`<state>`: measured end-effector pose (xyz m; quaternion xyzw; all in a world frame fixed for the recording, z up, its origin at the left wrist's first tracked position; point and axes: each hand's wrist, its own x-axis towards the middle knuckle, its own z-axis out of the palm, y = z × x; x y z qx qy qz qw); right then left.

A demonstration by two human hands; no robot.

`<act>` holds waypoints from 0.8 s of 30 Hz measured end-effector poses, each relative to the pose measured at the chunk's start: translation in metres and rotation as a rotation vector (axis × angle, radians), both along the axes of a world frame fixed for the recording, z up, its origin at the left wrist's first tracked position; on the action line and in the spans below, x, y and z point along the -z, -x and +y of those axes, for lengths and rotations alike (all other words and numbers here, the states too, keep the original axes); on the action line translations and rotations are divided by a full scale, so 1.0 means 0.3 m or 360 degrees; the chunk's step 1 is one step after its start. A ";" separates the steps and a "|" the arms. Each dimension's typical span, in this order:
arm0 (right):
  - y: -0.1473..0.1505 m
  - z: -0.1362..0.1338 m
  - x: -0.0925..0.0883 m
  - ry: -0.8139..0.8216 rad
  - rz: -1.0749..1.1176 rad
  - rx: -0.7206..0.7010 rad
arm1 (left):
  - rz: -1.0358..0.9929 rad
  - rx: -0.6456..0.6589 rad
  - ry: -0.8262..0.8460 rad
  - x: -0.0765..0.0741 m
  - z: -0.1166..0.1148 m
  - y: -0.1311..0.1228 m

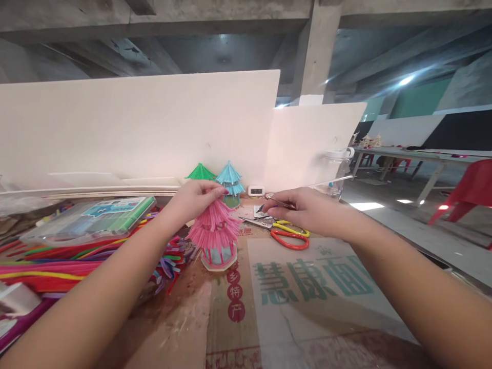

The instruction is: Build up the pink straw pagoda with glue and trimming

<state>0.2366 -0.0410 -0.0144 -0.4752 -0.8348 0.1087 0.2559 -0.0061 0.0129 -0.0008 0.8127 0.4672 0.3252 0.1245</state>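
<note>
A pink pipe-cleaner pagoda (215, 236) with tiered roofs stands tilted on a pale base in the middle of the table. My left hand (198, 197) pinches it at the top, fingers closed. To the right, my right hand (286, 205) has its fingers closed round a small dark-tipped tool, perhaps tweezers or small scissors, partly hidden by the fingers. Just below that hand lie scissors (290, 241) with one red and one yellow handle, blades pointing left. Behind the pink model are a green-roofed model (200, 171) and a light blue one (229, 177).
Colourful pipe cleaners (49, 269) and a clear plastic case (88, 220) lie at the left. A small white digital clock (255, 191) and a clear jar (335, 174) stand at the back, before white boards (154, 128). Printed cardboard (230, 338) covers the front.
</note>
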 end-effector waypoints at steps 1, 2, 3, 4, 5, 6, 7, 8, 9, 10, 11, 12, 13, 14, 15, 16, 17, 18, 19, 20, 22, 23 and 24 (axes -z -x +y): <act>0.001 -0.003 0.000 -0.0013 0.0002 -0.0005 | -0.0017 0.0021 0.0025 -0.007 0.010 -0.006; 0.001 -0.004 0.001 -0.0019 0.0007 -0.0009 | -0.0049 0.0060 0.0052 -0.014 0.018 -0.009; 0.001 -0.005 0.002 -0.0022 0.0015 -0.0014 | -0.0081 0.0094 0.0069 -0.020 0.024 -0.007; 0.000 -0.005 0.002 -0.0029 0.0027 -0.0017 | -0.0098 0.0121 0.0084 -0.026 0.027 0.000; -0.002 -0.006 0.001 -0.0035 0.0032 -0.0012 | -0.0091 0.0116 0.0085 -0.032 0.029 0.013; -0.005 -0.007 0.000 -0.0043 0.0039 -0.0001 | -0.0067 0.0079 0.0050 -0.037 0.029 0.030; -0.009 -0.009 -0.002 -0.0048 0.0049 0.0014 | -0.0002 0.0026 0.0015 -0.041 0.029 0.049; -0.013 -0.011 -0.004 -0.0048 0.0064 0.0028 | 0.0099 -0.0031 0.0002 -0.044 0.030 0.071; -0.017 -0.013 -0.007 -0.0045 0.0083 0.0039 | 0.0201 -0.0082 0.0008 -0.047 0.031 0.091; -0.020 -0.015 -0.009 -0.0037 0.0107 0.0046 | 0.0277 -0.0075 0.0037 -0.048 0.033 0.110; -0.021 -0.017 -0.010 -0.0026 0.0130 0.0047 | 0.0333 -0.0012 0.0094 -0.047 0.036 0.124; -0.021 -0.018 -0.010 -0.0019 0.0148 0.0043 | 0.0346 0.0028 0.0132 -0.045 0.039 0.135; -0.020 -0.018 -0.010 -0.0016 0.0154 0.0039 | 0.0329 0.0068 0.0170 -0.041 0.041 0.140; -0.017 -0.017 -0.008 -0.0022 0.0151 0.0038 | 0.0290 0.0103 0.0199 -0.037 0.043 0.140; -0.014 -0.015 -0.005 -0.0040 0.0140 0.0042 | 0.0241 0.0129 0.0209 -0.032 0.043 0.136; -0.011 -0.013 -0.003 -0.0064 0.0118 0.0055 | 0.0190 0.0159 0.0207 -0.027 0.041 0.129; -0.009 -0.012 0.000 -0.0087 0.0095 0.0075 | 0.0142 0.0198 0.0197 -0.023 0.038 0.120; -0.007 -0.010 0.002 -0.0100 0.0080 0.0094 | 0.0103 0.0233 0.0167 -0.019 0.035 0.109; -0.005 -0.009 0.003 -0.0102 0.0084 0.0104 | 0.0058 0.0254 0.0137 -0.016 0.030 0.098; -0.004 -0.009 0.003 -0.0090 0.0111 0.0101 | 0.0021 0.0259 0.0106 -0.013 0.025 0.086; 0.000 -0.010 0.000 -0.0026 0.0237 0.0059 | -0.0016 0.0240 0.0037 -0.004 0.017 0.063; 0.004 -0.011 -0.001 0.0013 0.0318 0.0024 | -0.0028 0.0220 -0.0002 0.003 0.014 0.051; 0.009 -0.013 -0.003 0.0045 0.0400 -0.0014 | -0.0043 0.0196 -0.0028 0.011 0.012 0.039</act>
